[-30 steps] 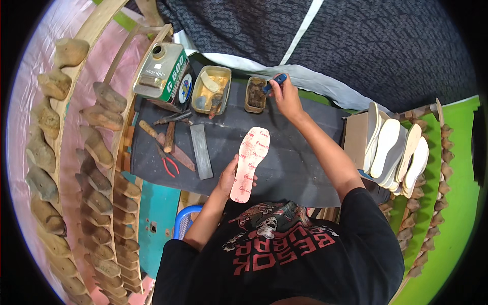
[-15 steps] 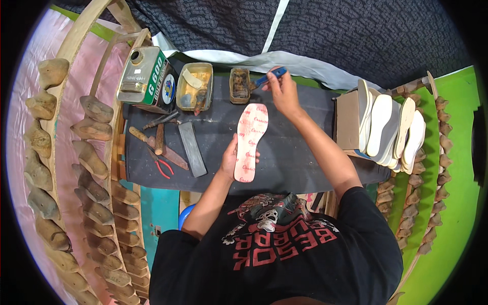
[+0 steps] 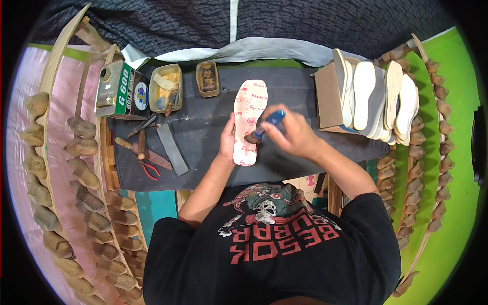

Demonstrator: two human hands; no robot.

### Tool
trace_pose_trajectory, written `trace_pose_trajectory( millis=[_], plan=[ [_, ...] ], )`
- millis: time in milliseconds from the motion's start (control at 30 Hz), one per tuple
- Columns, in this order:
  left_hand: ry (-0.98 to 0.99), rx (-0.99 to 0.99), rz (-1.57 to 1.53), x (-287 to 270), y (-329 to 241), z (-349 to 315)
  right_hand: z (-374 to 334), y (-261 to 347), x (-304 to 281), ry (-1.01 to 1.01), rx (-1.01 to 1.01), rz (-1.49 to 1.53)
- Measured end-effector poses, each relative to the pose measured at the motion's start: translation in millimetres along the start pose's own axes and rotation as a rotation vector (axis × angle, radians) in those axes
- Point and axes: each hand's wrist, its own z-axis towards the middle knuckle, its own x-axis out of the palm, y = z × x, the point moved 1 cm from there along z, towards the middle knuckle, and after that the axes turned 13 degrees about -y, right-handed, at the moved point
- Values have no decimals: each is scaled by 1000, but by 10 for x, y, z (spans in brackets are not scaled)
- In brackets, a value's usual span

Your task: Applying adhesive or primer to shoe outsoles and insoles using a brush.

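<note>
A pale insole (image 3: pixel 250 109) printed with red marks lies face up across my left hand (image 3: pixel 227 140), whose thumb shows at its left edge while the other fingers are hidden underneath. My right hand (image 3: pixel 292 133) grips a brush (image 3: pixel 274 119) with a blue handle. Its dark bristles touch the insole's lower middle. Beyond the insole, a small dirty container (image 3: pixel 208 79) with brown residue stands at the table's far side. A larger yellowish tub (image 3: pixel 166 89) beside it holds a pale scrap piece and a dark brush-like tool.
A metal can (image 3: pixel 122 91) stands far left on the dark table (image 3: pixel 284 168). Pliers (image 3: pixel 150 171), a hammer (image 3: pixel 142 145), a knife (image 3: pixel 157 157) and a grey whetstone (image 3: pixel 173 149) lie at left. At right, a cardboard box (image 3: pixel 330 99) holds several insoles. Racks of wooden shoe lasts (image 3: pixel 81 147) flank the table.
My right hand has brought the brush from beside the small container down onto the insole. My left hand still supports the insole. The whole view has shifted slightly.
</note>
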Motion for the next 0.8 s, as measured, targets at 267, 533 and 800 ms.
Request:
trace_pose_trajectory(
  millis=[267, 533, 800],
  plan=[
    [391, -107, 83, 281, 362, 212, -396, 124, -282, 63, -236, 35],
    [48, -57, 248, 264, 826, 235, -250, -251, -721, -113, -63, -31],
    [131, 26, 106, 376, 893, 165, -658, -28, -682, 82, -329, 132]
  ],
)
